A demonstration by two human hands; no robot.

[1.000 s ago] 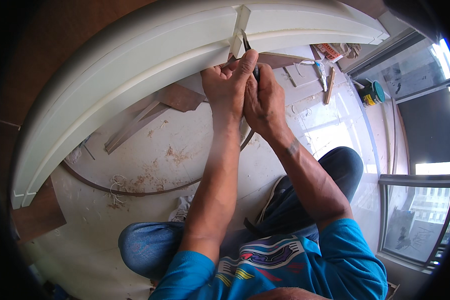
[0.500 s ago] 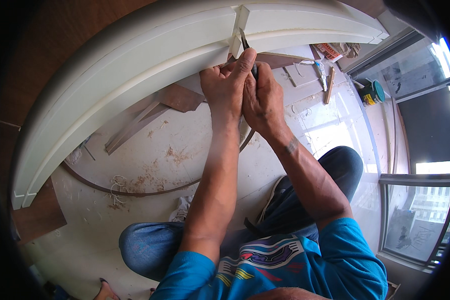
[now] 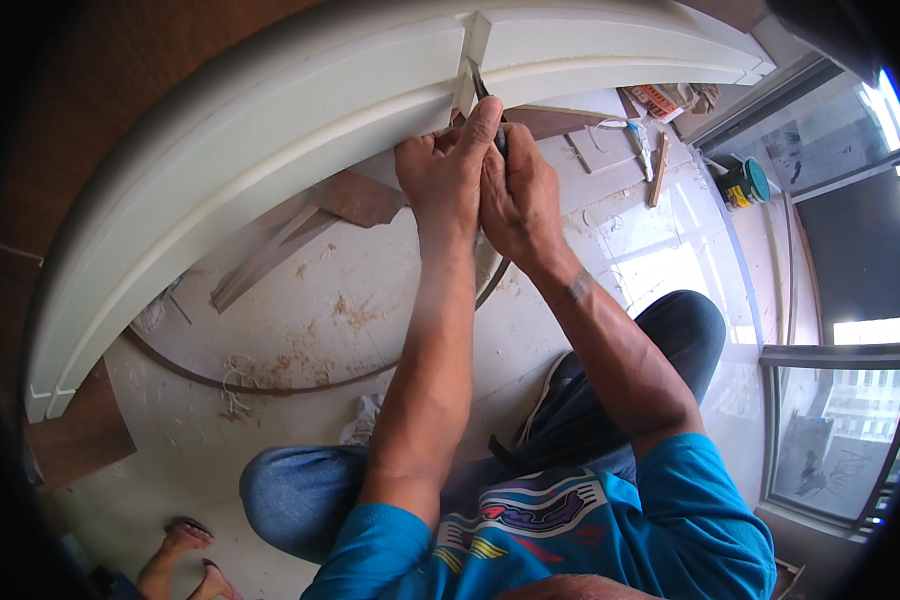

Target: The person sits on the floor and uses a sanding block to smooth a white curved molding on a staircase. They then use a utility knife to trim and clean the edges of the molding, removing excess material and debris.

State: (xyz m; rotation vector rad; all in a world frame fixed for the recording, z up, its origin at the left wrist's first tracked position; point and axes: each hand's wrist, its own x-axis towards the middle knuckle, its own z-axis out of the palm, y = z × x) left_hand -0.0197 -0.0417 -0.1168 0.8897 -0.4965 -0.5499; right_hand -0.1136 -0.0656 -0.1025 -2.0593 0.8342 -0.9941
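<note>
My right hand [image 3: 520,200] is closed around the dark handle of a knife [image 3: 481,84]. Its narrow blade points up and away, with the tip against the vertical joint strip of a long white moulded panel [image 3: 300,115]. Pressed beside it, my left hand [image 3: 443,180] has its fingers curled at the panel's lower edge. The left thumb lies over the knife near the top of the handle. What the left fingers grip, if anything, is hidden.
Brown board pieces [image 3: 355,197] and a curved dark strip [image 3: 270,388] lie on the dusty floor. A blue-and-white tube [image 3: 642,150], a wood stick [image 3: 658,172] and a green-lidded bucket [image 3: 745,185] are at right, near the windows. Another person's feet [image 3: 185,535] show at lower left.
Both hands and the knife have shifted slightly left, still against the panel's joint. At lower left, more of the other person's feet and legs has come into view.
</note>
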